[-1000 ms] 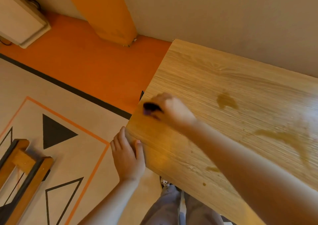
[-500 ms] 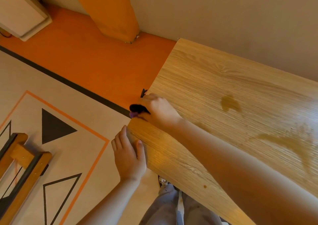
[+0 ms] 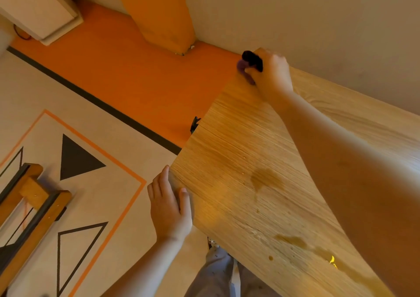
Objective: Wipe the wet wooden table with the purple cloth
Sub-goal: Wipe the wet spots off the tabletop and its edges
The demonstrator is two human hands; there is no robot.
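Two hands are at work on the table (image 3: 238, 142). The right hand (image 3: 271, 76) is stretched out to the far left corner, its fingers curled tightly round the cloth (image 3: 243, 66). Only a small bunch of the cloth shows, purple at the bottom and dark on top, poking out of the fist and touching the wood right at the corner's edge. The right forearm runs across the tabletop.

The left hand (image 3: 169, 206) lies against the near left corner. Its fingers are straight and together along the table's side, and its thumb rests on the top surface. It holds nothing.

Between the two hands the wood carries a wet patch (image 3: 264, 178) near the middle, well apart from the cloth. A longer wet streak (image 3: 293, 240) with scattered drops lies nearer the person.

A small black clip (image 3: 195, 124) juts from the table's left edge. Below is a pale rug (image 3: 109, 206) with triangles and an orange line, and beyond it an orange floor (image 3: 127, 74). Grey trousers (image 3: 216, 274) show under the near edge. A wooden frame (image 3: 34, 203) stands on the rug at the left.
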